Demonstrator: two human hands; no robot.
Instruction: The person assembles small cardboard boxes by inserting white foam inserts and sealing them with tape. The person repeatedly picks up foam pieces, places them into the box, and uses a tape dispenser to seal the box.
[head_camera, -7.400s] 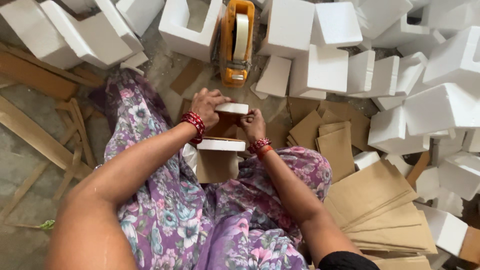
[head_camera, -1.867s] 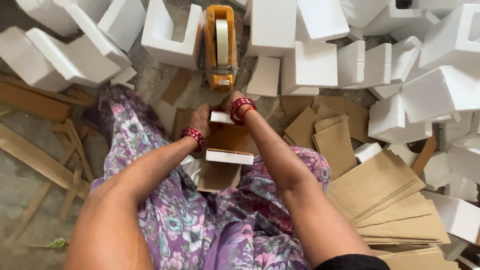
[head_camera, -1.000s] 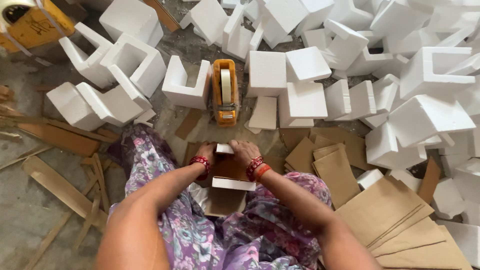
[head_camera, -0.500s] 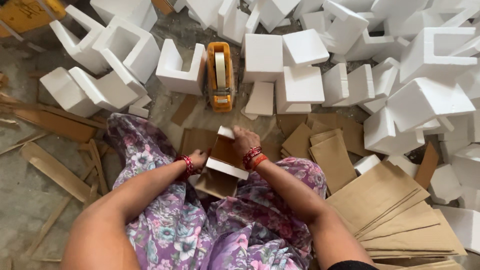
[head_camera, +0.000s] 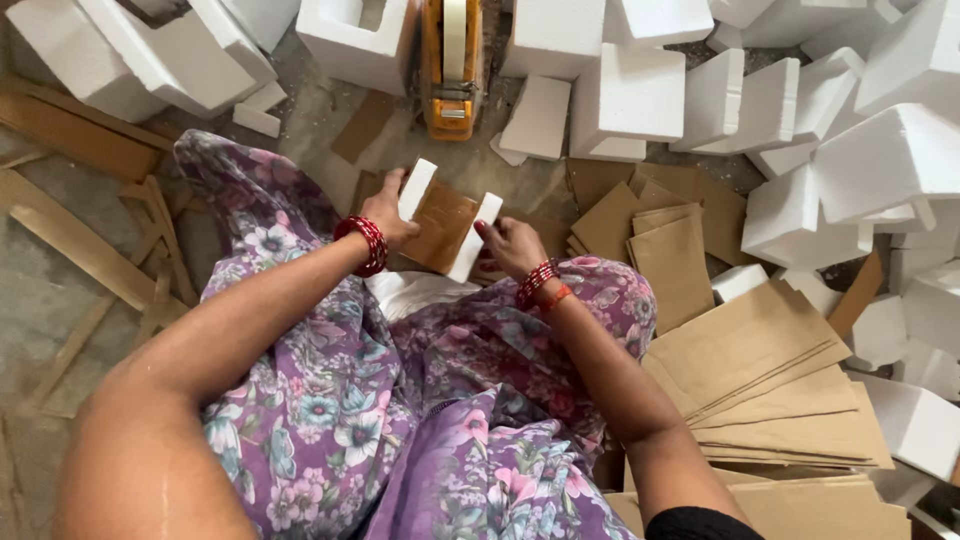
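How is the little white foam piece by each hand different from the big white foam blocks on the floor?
The small foam pieces are thin flat strips; the big foam blocks are chunky, and some are notched. The strips are gripped by the left hand and right hand, one at each end of a brown cardboard piece; the blocks lie loose in a heap, untouched. Both are white foam.

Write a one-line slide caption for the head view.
Both hands, left and right, hold a brown cardboard piece capped by white foam blocks, amid scattered foam.
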